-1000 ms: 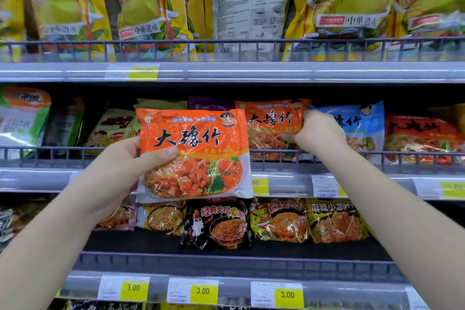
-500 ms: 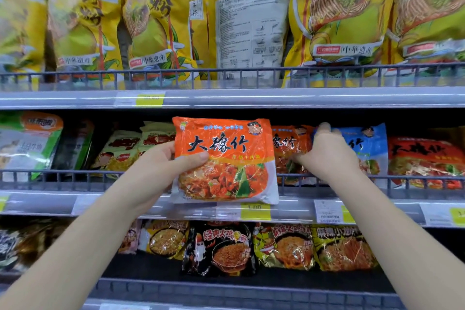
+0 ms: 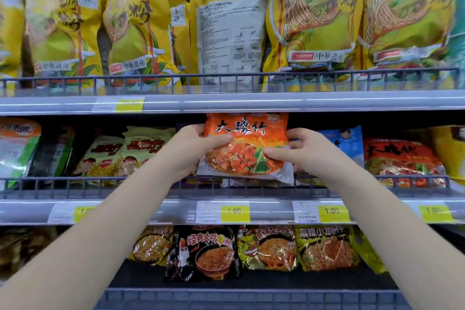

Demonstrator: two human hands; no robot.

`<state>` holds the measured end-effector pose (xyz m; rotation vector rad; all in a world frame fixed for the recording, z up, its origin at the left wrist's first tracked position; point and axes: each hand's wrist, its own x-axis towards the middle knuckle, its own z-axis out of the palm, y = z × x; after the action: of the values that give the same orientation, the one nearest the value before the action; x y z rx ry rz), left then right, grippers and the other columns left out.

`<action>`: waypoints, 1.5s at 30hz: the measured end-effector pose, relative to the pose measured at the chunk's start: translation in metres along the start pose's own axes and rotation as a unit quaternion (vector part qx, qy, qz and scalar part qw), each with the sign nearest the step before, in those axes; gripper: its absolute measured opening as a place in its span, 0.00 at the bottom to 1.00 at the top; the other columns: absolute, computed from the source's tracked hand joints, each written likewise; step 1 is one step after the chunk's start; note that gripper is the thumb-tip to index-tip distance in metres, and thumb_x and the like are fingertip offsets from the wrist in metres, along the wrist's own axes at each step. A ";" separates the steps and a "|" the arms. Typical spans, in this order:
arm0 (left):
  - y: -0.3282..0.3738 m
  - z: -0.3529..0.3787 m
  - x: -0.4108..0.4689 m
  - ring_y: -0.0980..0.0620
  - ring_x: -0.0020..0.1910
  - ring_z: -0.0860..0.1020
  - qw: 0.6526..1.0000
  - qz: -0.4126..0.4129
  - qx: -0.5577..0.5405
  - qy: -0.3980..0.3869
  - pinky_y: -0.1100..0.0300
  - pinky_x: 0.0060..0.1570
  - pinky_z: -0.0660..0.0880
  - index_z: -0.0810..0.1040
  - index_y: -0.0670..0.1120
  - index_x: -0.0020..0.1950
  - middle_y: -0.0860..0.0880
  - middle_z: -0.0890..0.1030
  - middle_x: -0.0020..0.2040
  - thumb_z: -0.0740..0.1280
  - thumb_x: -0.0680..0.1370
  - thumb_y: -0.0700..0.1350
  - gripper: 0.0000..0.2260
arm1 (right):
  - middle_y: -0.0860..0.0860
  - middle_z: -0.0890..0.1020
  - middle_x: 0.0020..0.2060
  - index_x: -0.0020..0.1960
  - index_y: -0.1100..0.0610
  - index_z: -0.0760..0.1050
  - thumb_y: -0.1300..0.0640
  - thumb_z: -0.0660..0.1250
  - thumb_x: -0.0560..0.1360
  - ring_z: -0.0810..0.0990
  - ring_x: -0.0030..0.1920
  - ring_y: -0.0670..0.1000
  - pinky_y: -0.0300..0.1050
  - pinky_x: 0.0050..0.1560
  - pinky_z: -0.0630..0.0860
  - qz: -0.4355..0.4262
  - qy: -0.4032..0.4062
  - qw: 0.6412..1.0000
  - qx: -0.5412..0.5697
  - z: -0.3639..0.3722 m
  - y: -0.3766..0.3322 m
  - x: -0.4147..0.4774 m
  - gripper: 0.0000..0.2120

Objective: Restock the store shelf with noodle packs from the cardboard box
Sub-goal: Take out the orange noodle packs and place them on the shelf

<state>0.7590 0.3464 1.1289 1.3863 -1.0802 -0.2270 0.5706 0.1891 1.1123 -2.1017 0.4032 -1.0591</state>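
**Orange noodle pack held at the middle shelf**

Both hands are raised to the middle shelf (image 3: 25, 211) with one orange noodle pack (image 3: 247, 143) held between them. The left hand (image 3: 191, 151) grips the pack's left edge, its thumb lying across the front just under the black lettering and its fingers curled behind. The right hand (image 3: 304, 156) grips the right edge, with its thumb pressed on the front beside the picture of the dish and its fingers wrapped round the side.

The pack faces outward and stands roughly upright. Its top edge sits just under the lip of the top shelf (image 3: 302, 103), and its bottom seam hangs over the wire rail (image 3: 75, 185) at the front of the middle shelf. I cannot tell whether it rests on anything behind it.

Just right of the right hand, and partly hidden by it, is a blue pack (image 3: 349, 143). Further right lies a red pack (image 3: 402, 158) with black characters. To the left of the hands two pale green packs (image 3: 148, 148) lean back, and a white-and-green pack (image 3: 17, 148) is at the far left.

On the top shelf a row of tall yellow bags (image 3: 312, 20) stands behind its own rail. One white-backed bag (image 3: 226, 33) among them is turned so its printed back shows.

Yellow price tags (image 3: 235, 212) reading 1.00 run along the front of the middle shelf. Below, a black pack (image 3: 203, 251) stands on the lower shelf with yellow packs on either side.
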 end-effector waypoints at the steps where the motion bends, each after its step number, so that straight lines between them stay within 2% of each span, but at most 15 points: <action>1: 0.000 0.002 0.006 0.49 0.56 0.84 1.000 0.004 0.011 0.018 0.51 0.62 0.79 0.71 0.39 0.72 0.45 0.84 0.59 0.79 0.70 0.49 0.35 | 0.44 0.82 0.48 0.62 0.50 0.70 0.46 0.79 0.70 0.82 0.48 0.43 0.41 0.43 0.76 0.000 0.013 1.000 0.008 0.000 0.001 0.002 0.27; 3: 0.001 0.007 0.015 0.47 0.61 0.80 0.996 0.009 0.069 0.054 0.49 0.67 0.75 0.63 0.40 0.78 0.44 0.78 0.67 0.80 0.68 0.55 0.45 | 0.46 0.83 0.50 0.66 0.53 0.72 0.46 0.80 0.68 0.83 0.51 0.46 0.45 0.50 0.78 0.002 0.049 0.999 0.012 0.000 0.003 0.008 0.31; 6: 0.003 0.015 0.019 0.44 0.66 0.77 0.952 0.047 0.295 0.073 0.54 0.64 0.74 0.60 0.42 0.79 0.43 0.74 0.71 0.74 0.71 0.65 0.46 | 0.50 0.81 0.54 0.72 0.56 0.70 0.44 0.80 0.68 0.80 0.56 0.51 0.51 0.58 0.78 0.004 0.100 0.994 -0.052 0.000 0.008 0.018 0.38; 8: 0.002 0.018 0.017 0.46 0.65 0.76 0.924 0.062 0.374 0.050 0.58 0.56 0.74 0.63 0.43 0.77 0.45 0.77 0.66 0.73 0.72 0.64 0.42 | 0.52 0.80 0.54 0.73 0.57 0.69 0.42 0.79 0.68 0.79 0.56 0.53 0.49 0.55 0.77 0.004 0.121 0.987 -0.110 0.000 0.011 0.022 0.40; 10: -0.005 0.016 0.016 0.50 0.58 0.77 0.920 0.055 0.388 0.006 0.59 0.53 0.74 0.64 0.44 0.74 0.51 0.76 0.59 0.77 0.71 0.59 0.38 | 0.50 0.79 0.50 0.73 0.57 0.69 0.42 0.78 0.69 0.77 0.52 0.52 0.45 0.49 0.73 0.004 0.127 0.980 -0.152 0.001 0.013 0.022 0.39; 12: -0.014 0.012 0.018 0.50 0.57 0.78 0.910 0.057 0.410 -0.011 0.57 0.55 0.76 0.64 0.45 0.75 0.51 0.78 0.63 0.80 0.69 0.55 0.41 | 0.49 0.78 0.47 0.72 0.57 0.69 0.42 0.78 0.69 0.76 0.50 0.52 0.43 0.47 0.71 0.008 0.123 0.976 -0.179 0.004 0.017 0.022 0.38; 16: -0.024 0.013 0.020 0.49 0.53 0.78 0.907 0.064 0.415 0.003 0.57 0.53 0.77 0.65 0.44 0.75 0.47 0.79 0.62 0.81 0.69 0.51 0.41 | 0.50 0.78 0.47 0.70 0.57 0.69 0.42 0.79 0.69 0.77 0.50 0.52 0.43 0.46 0.71 0.007 0.110 0.971 -0.211 0.007 0.023 0.025 0.37; 21: -0.027 0.015 0.025 0.47 0.56 0.78 0.911 0.063 0.408 0.002 0.54 0.55 0.78 0.65 0.43 0.74 0.46 0.78 0.59 0.82 0.67 0.50 0.41 | 0.49 0.75 0.41 0.68 0.59 0.70 0.44 0.80 0.68 0.75 0.46 0.52 0.43 0.39 0.70 0.004 0.101 0.963 -0.250 0.007 0.024 0.029 0.36; 26: -0.024 0.020 0.034 0.45 0.57 0.78 0.906 0.034 0.421 0.001 0.49 0.59 0.79 0.65 0.43 0.74 0.45 0.78 0.63 0.83 0.66 0.51 0.42 | 0.55 0.80 0.56 0.69 0.59 0.69 0.44 0.79 0.69 0.75 0.50 0.53 0.43 0.45 0.72 0.017 0.086 0.954 -0.287 0.007 0.020 0.031 0.37; 32: -0.025 0.023 0.034 0.47 0.58 0.77 0.907 0.022 0.421 -0.017 0.52 0.60 0.77 0.66 0.43 0.73 0.46 0.78 0.63 0.82 0.67 0.52 0.40 | 0.50 0.76 0.43 0.54 0.55 0.67 0.43 0.79 0.69 0.74 0.41 0.50 0.43 0.37 0.70 0.048 0.059 0.935 -0.347 0.005 0.015 0.030 0.27; 35: -0.024 0.020 0.032 0.46 0.59 0.78 0.908 0.023 0.417 -0.024 0.51 0.61 0.77 0.68 0.43 0.72 0.46 0.78 0.63 0.81 0.68 0.52 0.38 | 0.50 0.79 0.46 0.53 0.56 0.71 0.40 0.79 0.67 0.78 0.45 0.52 0.46 0.44 0.78 0.055 0.052 0.929 -0.362 0.004 0.016 0.032 0.28; 37: -0.023 0.017 0.030 0.46 0.58 0.79 0.909 0.029 0.415 -0.023 0.49 0.60 0.78 0.69 0.43 0.71 0.46 0.79 0.61 0.81 0.67 0.54 0.38 | 0.51 0.82 0.45 0.52 0.56 0.76 0.39 0.80 0.65 0.81 0.44 0.52 0.47 0.44 0.81 0.060 0.054 0.932 -0.353 0.003 0.017 0.033 0.27; 40: -0.025 0.010 0.027 0.48 0.55 0.80 0.912 0.038 0.407 -0.016 0.49 0.59 0.79 0.72 0.44 0.68 0.47 0.81 0.59 0.82 0.66 0.54 0.36 | 0.50 0.80 0.39 0.46 0.56 0.73 0.38 0.77 0.67 0.77 0.38 0.48 0.44 0.34 0.74 0.071 0.052 0.924 -0.372 0.001 0.013 0.028 0.24; 42: -0.025 0.005 0.026 0.49 0.55 0.81 0.923 0.046 0.383 -0.013 0.50 0.59 0.80 0.73 0.44 0.68 0.48 0.83 0.59 0.83 0.65 0.53 0.36 | 0.49 0.75 0.36 0.42 0.55 0.68 0.37 0.75 0.69 0.74 0.36 0.47 0.45 0.34 0.71 0.072 0.061 0.916 -0.391 0.000 0.009 0.020 0.25; 45: -0.025 0.001 0.021 0.50 0.57 0.81 0.925 0.056 0.376 -0.001 0.51 0.61 0.79 0.72 0.43 0.71 0.48 0.82 0.61 0.83 0.65 0.54 0.39 | 0.46 0.72 0.36 0.51 0.57 0.69 0.33 0.73 0.69 0.77 0.41 0.51 0.47 0.40 0.76 0.063 0.085 0.898 -0.426 0.000 0.005 0.010 0.30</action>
<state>0.7803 0.3248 1.1167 1.9872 -1.3089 0.3112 0.5775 0.1800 1.1142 -2.6709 1.2607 -1.1041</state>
